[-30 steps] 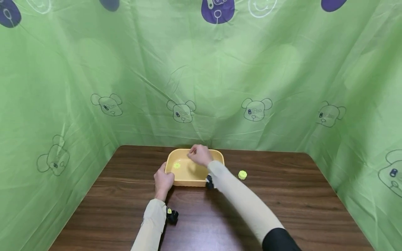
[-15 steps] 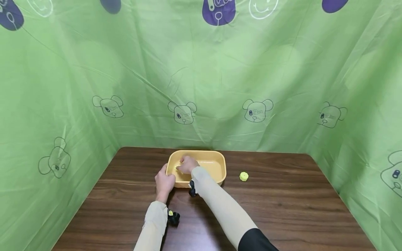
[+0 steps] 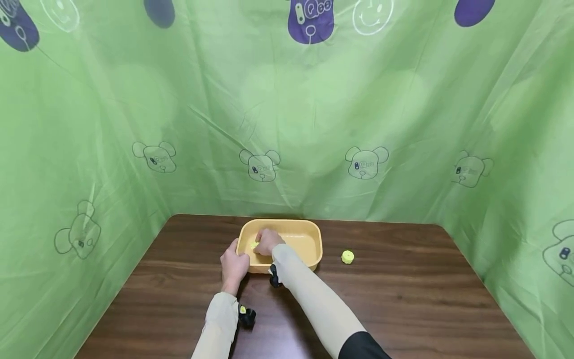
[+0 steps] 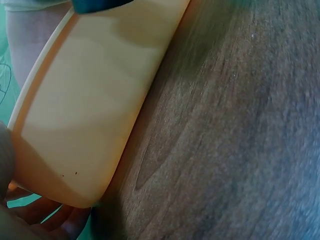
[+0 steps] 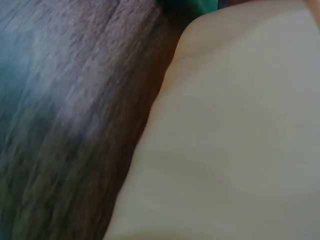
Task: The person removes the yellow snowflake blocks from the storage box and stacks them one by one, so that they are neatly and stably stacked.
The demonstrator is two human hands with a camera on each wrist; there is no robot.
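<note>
A yellow tub sits near the back edge of the table. My left hand grips its left rim, thumb over the near corner; in the left wrist view its fingers wrap around the tub's end. My right hand reaches down inside the tub's left part. Its thumb and forefinger pinch at a small light-yellow flower-shaped piece, partly covered by the fingers. In the right wrist view only the tub's outer wall and wood show; the right hand is out of sight there.
A similar light-yellow flower-shaped piece lies on the brown wooden table, right of the tub. A green printed curtain hangs behind the table and along both sides.
My right hand has come down and left, from above the tub's middle to the flower-shaped piece inside. My left hand keeps its hold on the rim. The head view has tilted slightly up.
</note>
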